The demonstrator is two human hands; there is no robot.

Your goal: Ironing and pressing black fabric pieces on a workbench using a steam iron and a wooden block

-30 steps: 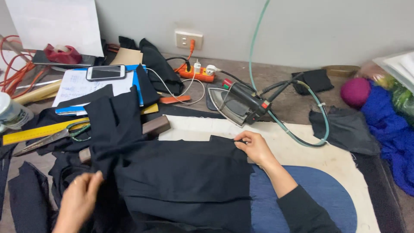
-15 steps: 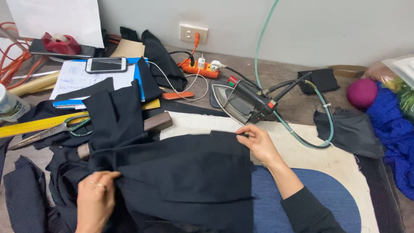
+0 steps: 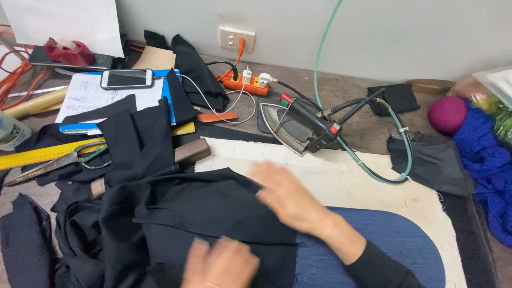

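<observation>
Two hands in frame, both motion-blurred. Left hand (image 3: pixel 221 264) at bottom centre, flat on the black fabric panel (image 3: pixel 213 213), fingers spread, grasping nothing. Right hand (image 3: pixel 290 197) at centre, palm down, fingers extended toward upper left, resting over the panel's right edge; open, nothing held.

One black fabric panel under the hands, lower centre of frame, lying flat across one cream pressing cloth (image 3: pixel 346 176) and one blue pad (image 3: pixel 384 250). Long axis roughly left to right, tilted slightly down toward the right; lower right corner near bottom centre. Further black fabric heaped at lower left, piece count not discernible.

One steam iron (image 3: pixel 301 125) at upper centre, tipped on its side, soleplate facing left, nose toward upper left, well apart from both hands. One green hose (image 3: pixel 320 58) running up from it to the top edge. One orange power strip (image 3: pixel 248 82) below one wall socket (image 3: pixel 236 38). One phone (image 3: pixel 127 78) at upper left, lying on papers. One yellow ruler (image 3: pixel 37 154) and one pair of scissors (image 3: pixel 58 160) at left edge. One red tape dispenser (image 3: pixel 66 52) at top left. One magenta ball (image 3: pixel 447 113) beside blue yarn (image 3: pixel 488 160) at right edge.
</observation>
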